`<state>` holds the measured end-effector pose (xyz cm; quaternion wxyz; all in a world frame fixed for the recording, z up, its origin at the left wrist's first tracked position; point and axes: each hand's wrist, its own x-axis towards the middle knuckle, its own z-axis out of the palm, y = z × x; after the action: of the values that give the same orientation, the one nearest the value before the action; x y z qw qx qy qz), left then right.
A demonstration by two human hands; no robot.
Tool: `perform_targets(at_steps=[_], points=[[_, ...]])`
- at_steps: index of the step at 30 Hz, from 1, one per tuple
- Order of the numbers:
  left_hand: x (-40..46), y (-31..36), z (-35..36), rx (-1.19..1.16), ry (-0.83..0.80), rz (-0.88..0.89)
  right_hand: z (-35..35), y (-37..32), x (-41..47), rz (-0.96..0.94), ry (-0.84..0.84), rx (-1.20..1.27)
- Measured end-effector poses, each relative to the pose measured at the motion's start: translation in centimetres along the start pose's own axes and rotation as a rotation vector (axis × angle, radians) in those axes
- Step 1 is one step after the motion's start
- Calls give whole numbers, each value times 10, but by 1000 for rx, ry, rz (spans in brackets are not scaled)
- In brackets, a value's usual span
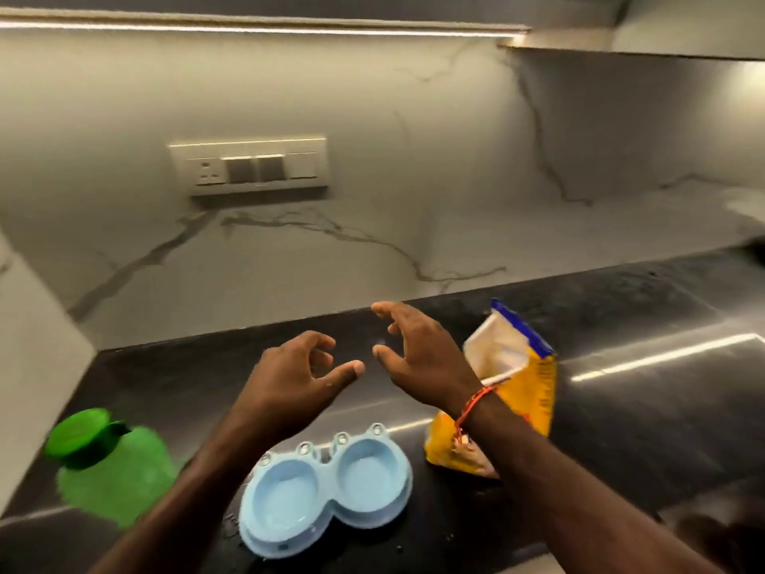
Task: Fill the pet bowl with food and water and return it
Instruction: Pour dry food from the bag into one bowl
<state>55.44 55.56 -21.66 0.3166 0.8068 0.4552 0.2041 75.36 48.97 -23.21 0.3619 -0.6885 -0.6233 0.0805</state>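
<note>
Now both raised above counter: left hand [294,372] empty, fingers loosely curled; right hand [418,358] empty, fingers spread. Below, light blue double pet bowl [325,488] flat on black countertop [621,428]. Green bottle [109,461] left of bowl, capped. Yellow food bag [517,391] right of bowl, top open.

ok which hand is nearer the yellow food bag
Right. The right hand hovers open just left of the yellow food bag, its wrist crossing in front of it. The left hand is farther left, above the blue bowl.
</note>
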Motion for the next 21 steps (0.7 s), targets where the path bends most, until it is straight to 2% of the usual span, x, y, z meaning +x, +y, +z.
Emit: perform_targets(at_steps=[5, 8, 11, 15, 21], points=[[29, 27, 57, -30, -136, 106, -42, 54, -29, 204, 21, -170], [48, 39, 96, -32, -210, 147, -52, 79, -43, 330, -66, -359], [64, 48, 130, -32, -290, 187, -48, 94, -53, 345, -234, -545], [82, 47, 165, -44, -367, 205, -36, 94, -59, 304, -339, -733], [84, 34, 192, -9, -467, 150, -23, 81, -61, 350, -489, -840]])
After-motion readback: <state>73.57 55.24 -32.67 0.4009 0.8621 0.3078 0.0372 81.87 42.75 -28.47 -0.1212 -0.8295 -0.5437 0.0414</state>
